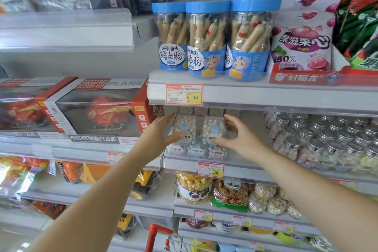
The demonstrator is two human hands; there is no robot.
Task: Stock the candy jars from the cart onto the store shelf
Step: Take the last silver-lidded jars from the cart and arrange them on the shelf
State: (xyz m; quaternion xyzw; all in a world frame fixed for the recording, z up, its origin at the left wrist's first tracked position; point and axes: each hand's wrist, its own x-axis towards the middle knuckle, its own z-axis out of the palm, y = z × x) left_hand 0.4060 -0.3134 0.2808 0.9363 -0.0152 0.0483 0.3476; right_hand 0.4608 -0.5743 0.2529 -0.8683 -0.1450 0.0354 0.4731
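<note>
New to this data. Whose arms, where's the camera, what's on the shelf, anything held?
No robot here: a person's bare arms, filmed by one wide-angle camera on their head, looking forward and down. The left hand and right hand flank a small stack of clear candy jars on the middle shelf, fingers spread at its sides; neither curls round a jar. Silver-lidded jars stand to the right, toy helicopter boxes to the left, blue-lidded jars on the shelf above. The red cart handle shows at the bottom.
</note>
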